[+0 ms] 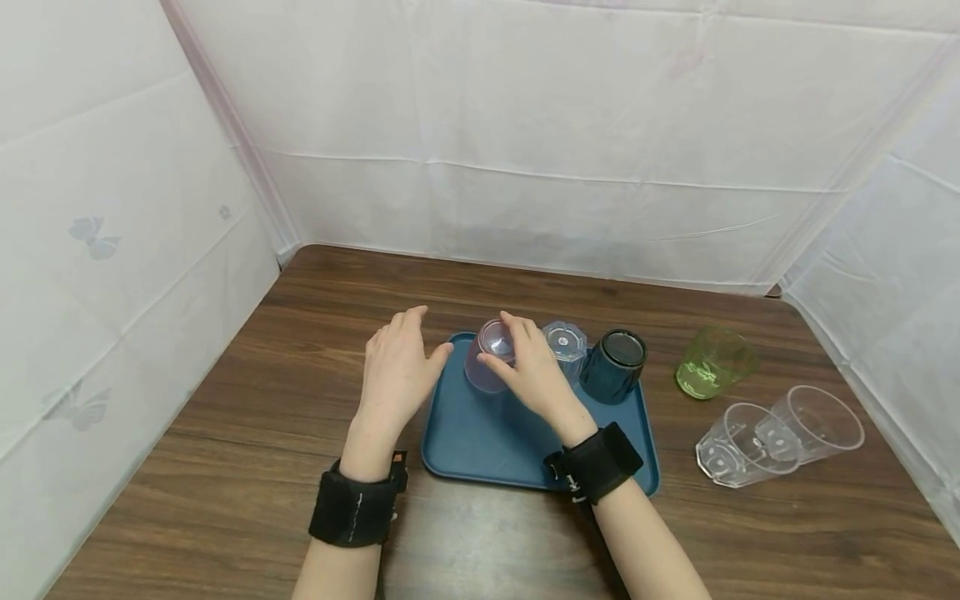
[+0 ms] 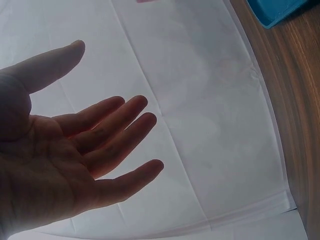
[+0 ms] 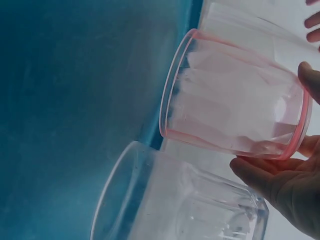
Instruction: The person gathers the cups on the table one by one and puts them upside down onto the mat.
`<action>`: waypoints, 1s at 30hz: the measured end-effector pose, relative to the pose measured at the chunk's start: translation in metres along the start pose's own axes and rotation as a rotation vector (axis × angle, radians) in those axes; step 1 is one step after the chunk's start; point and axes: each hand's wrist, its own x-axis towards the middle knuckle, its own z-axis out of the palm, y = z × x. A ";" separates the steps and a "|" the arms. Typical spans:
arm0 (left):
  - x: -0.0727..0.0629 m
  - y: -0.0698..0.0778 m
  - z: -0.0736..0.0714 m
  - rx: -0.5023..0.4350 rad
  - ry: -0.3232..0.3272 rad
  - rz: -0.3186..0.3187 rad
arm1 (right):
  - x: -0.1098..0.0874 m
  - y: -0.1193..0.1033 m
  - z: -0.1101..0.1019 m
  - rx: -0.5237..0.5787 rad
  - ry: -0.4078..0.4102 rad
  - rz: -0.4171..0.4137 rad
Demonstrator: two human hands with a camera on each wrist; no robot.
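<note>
My right hand [image 1: 536, 375] holds a pink-tinted clear tumbler [image 3: 230, 95] by its base, thumb on one side and fingers on the other. The tumbler is upside down, its rim at the far left part of a blue tray [image 1: 487, 442]. Beside it on the tray stands a clear glass [image 1: 564, 342] with a faceted base, also inverted. A dark teal glass [image 1: 615, 367], bottom up, is at the right of that row. My left hand [image 1: 397, 371] is raised just left of the tray, fingers spread and palm bare in the left wrist view.
To the right of the tray a green glass [image 1: 716, 362] stands mouth up on the wooden table [image 1: 300, 417]. Nearer me are two clear glasses, one on the left [image 1: 738, 454] and one overlapping behind it [image 1: 821, 429]. White sheeting [image 1: 525, 208] encloses the table's back and sides.
</note>
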 end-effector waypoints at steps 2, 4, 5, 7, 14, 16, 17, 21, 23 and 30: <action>0.000 0.000 0.000 -0.003 -0.008 -0.006 | 0.001 0.000 0.004 -0.022 -0.001 0.007; 0.000 0.000 0.000 0.000 -0.019 -0.010 | 0.002 0.001 0.007 -0.047 -0.009 0.011; -0.001 0.000 0.000 0.002 -0.024 -0.010 | 0.002 0.001 0.008 -0.055 -0.013 0.013; -0.001 0.000 0.000 0.005 -0.031 -0.006 | 0.003 0.002 0.010 -0.071 -0.013 0.011; -0.001 -0.001 0.000 0.009 -0.034 0.000 | 0.008 0.001 0.014 -0.073 -0.001 0.038; -0.001 -0.001 0.000 0.009 -0.038 0.000 | 0.009 0.001 0.015 -0.080 -0.005 0.058; -0.001 -0.001 0.000 0.010 -0.040 -0.001 | 0.010 0.001 0.015 -0.085 -0.007 0.066; 0.000 -0.001 0.000 0.012 -0.046 -0.002 | 0.013 -0.001 0.016 -0.089 -0.001 0.077; 0.000 -0.001 0.000 0.013 -0.045 -0.001 | 0.014 -0.002 0.017 -0.089 0.002 0.082; 0.000 -0.002 0.000 0.015 -0.041 0.008 | 0.014 -0.004 0.018 -0.093 -0.002 0.093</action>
